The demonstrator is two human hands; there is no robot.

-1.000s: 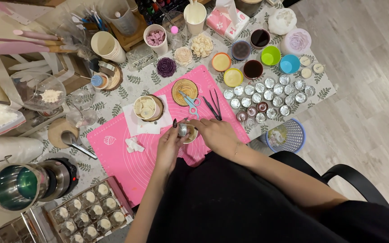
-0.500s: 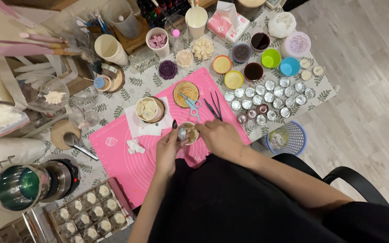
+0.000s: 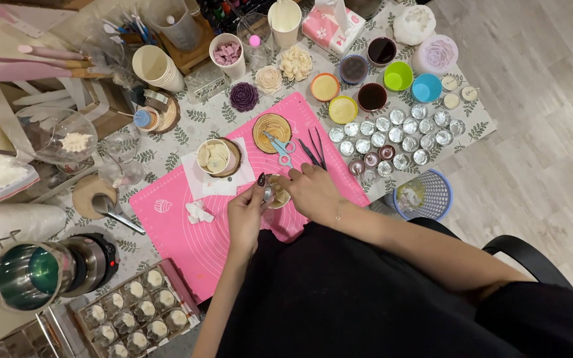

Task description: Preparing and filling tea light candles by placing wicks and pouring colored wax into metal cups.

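Your left hand (image 3: 245,215) and right hand (image 3: 312,191) both grasp a small silver cup (image 3: 273,193) over the pink mat (image 3: 187,232). Beside it, a wooden bowl (image 3: 216,158) holds pale wax pieces.

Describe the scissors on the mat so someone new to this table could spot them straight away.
Start at the pink mat in the middle of the table. Near its far edge, beyond the right hand, sits a round wooden coaster. The scissors lie partly over its right side, their light blue handles setting them apart from the black tweezers just to their right.
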